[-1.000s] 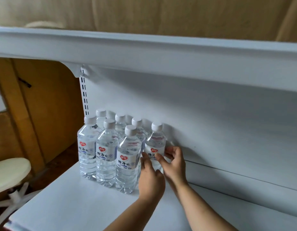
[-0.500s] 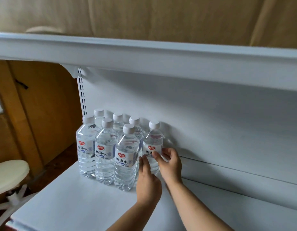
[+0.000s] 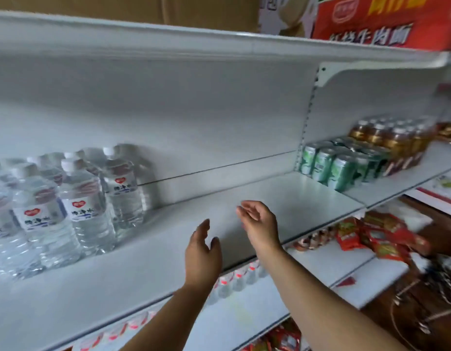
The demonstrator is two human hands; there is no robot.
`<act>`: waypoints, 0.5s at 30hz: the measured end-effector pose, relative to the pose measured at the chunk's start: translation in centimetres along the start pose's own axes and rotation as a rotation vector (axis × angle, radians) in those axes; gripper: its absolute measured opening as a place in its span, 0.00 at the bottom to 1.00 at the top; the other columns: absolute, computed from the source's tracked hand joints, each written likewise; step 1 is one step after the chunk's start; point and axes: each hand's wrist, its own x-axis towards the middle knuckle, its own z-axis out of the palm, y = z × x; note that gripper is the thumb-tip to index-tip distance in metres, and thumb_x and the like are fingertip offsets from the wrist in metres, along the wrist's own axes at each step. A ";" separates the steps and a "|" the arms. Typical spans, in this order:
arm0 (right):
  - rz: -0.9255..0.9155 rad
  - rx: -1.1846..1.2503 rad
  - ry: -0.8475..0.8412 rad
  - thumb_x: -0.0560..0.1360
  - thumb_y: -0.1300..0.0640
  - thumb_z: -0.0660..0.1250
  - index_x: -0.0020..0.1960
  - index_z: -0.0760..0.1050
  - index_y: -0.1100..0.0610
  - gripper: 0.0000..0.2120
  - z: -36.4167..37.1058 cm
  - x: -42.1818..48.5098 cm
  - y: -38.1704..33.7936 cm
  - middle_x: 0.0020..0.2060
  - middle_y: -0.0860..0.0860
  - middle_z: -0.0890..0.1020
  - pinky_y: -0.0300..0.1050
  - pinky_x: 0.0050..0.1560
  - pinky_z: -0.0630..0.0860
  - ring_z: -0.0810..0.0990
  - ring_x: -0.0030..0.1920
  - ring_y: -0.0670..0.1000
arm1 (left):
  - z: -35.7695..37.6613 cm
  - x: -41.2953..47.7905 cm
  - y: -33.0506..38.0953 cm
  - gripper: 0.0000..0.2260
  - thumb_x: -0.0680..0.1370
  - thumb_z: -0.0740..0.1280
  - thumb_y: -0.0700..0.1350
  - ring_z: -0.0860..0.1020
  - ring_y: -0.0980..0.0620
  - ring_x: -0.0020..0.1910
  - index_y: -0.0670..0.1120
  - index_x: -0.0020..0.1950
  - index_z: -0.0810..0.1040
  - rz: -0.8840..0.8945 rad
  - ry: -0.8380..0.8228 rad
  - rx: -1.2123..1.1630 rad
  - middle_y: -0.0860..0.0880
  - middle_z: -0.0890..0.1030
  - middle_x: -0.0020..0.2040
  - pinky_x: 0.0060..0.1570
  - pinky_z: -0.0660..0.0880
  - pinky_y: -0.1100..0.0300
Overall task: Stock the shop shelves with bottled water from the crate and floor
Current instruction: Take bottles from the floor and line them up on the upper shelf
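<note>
The long white metal shelf [image 3: 308, 196] lies under both hands, with bare board to their right as far as the green drink cans [image 3: 330, 165]. Well to the left of the hands, at the back of the same shelf, stands a tight cluster of clear plastic water bottles [image 3: 80, 206] with white caps and red-heart labels. All are upright and touch their neighbours. Neither the crate nor the floor stock is in view.

The left hand [image 3: 203, 254] and the right hand [image 3: 260, 224] hover above the bare board. They are apart from each other, with fingers loosely spread, and they hold nothing.

The bottles look full, so each probably has some weight. The thin walls likely give under a hard squeeze, and the glossy label band may be slick. Being tall and narrow, a bottle would tip easily if nudged near the cap. The best hold is probably round the body at the label or just above it, with fingers wrapped firmly but not crushing. The base should then go down flat against the row.
</note>
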 end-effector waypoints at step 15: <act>0.272 -0.204 0.850 0.75 0.55 0.66 0.46 0.75 0.50 0.00 -38.7 -22.7 1.9 0.47 0.49 0.81 0.46 0.56 0.76 0.78 0.51 0.49 | 26.6 -24.1 10.2 0.14 0.75 0.64 0.46 0.77 0.52 0.52 0.45 0.60 0.77 0.233 -0.945 -0.077 0.47 0.81 0.55 0.51 0.66 0.66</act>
